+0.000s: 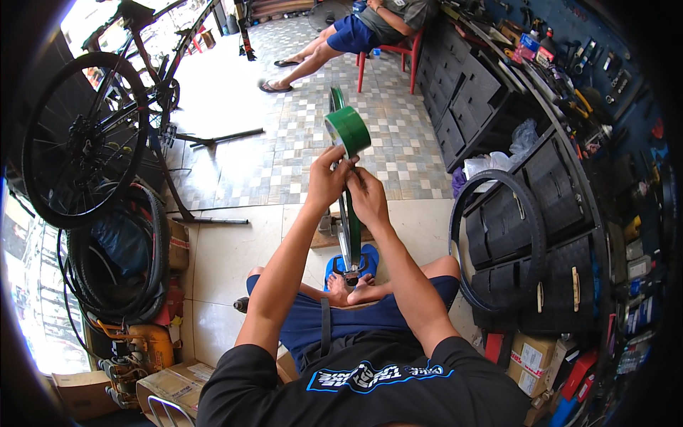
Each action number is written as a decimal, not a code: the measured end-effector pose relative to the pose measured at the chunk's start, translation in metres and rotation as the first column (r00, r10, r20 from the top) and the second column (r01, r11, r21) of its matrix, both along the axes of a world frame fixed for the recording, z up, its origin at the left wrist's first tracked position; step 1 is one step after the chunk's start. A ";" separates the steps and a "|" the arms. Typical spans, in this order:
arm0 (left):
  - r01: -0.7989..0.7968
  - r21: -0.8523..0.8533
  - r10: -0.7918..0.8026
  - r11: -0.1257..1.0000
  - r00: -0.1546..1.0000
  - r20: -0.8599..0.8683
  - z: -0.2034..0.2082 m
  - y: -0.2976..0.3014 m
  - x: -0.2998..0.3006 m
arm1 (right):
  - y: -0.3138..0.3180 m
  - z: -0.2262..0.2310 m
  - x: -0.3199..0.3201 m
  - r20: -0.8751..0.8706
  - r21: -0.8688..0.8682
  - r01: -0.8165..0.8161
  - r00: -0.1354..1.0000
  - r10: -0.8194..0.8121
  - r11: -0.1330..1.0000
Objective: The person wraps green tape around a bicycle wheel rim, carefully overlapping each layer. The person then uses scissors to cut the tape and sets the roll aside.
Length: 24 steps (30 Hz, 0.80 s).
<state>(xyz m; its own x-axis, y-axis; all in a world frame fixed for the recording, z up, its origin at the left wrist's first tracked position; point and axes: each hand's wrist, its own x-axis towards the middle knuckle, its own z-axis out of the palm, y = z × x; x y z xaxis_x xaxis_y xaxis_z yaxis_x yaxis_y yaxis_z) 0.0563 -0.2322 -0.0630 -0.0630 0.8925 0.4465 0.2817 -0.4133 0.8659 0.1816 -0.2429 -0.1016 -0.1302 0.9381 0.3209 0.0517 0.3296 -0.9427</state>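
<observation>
A roll of green tape (351,133) is at the top of a bicycle wheel rim (343,229), which stands upright between my legs and shows nearly edge-on. Green tape also shows along the rim. My left hand (327,178) is closed, its fingertips gripping at the lower edge of the roll. Close beside it, my right hand (368,199) has its fingers bent and pressed together on the rim just below the roll. The exact spot they pinch is partly hidden. The rim's lower end is by my bare feet, over blue slippers (368,257).
A bicycle (89,139) hangs on a stand at left, above piled tyres (117,263). A loose tyre (530,228) leans against black drawers at right. Tools line the right wall. Ahead, a person sits on a red chair (409,53). Cardboard boxes (174,384) lie near me.
</observation>
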 end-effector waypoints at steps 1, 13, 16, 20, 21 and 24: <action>0.005 0.033 -0.004 0.999 1.000 -0.011 -0.003 -0.005 0.001 | -0.005 -0.005 -0.001 -0.069 -0.013 -0.013 0.998 0.012 1.000; 0.224 0.026 -0.213 0.974 0.952 -0.221 0.026 -0.026 -0.011 | -0.025 -0.022 -0.002 -0.312 -0.109 -0.188 0.939 0.146 0.976; 0.334 -0.079 -0.343 0.939 0.913 -0.221 0.051 -0.016 -0.016 | -0.029 -0.014 -0.003 -0.276 -0.105 -0.179 0.950 0.144 0.978; 0.383 -0.162 -0.373 0.909 0.924 0.088 0.078 0.004 -0.011 | -0.029 -0.010 -0.002 -0.229 -0.129 -0.120 0.969 0.088 0.984; 0.396 -0.177 -0.355 0.901 0.908 0.224 0.086 0.012 -0.010 | -0.030 -0.010 -0.002 -0.219 -0.133 -0.107 0.973 0.076 0.985; 0.218 -0.080 -0.216 0.973 0.976 0.034 0.116 0.047 -0.011 | -0.036 -0.012 -0.005 -0.239 -0.134 -0.091 0.969 0.057 0.987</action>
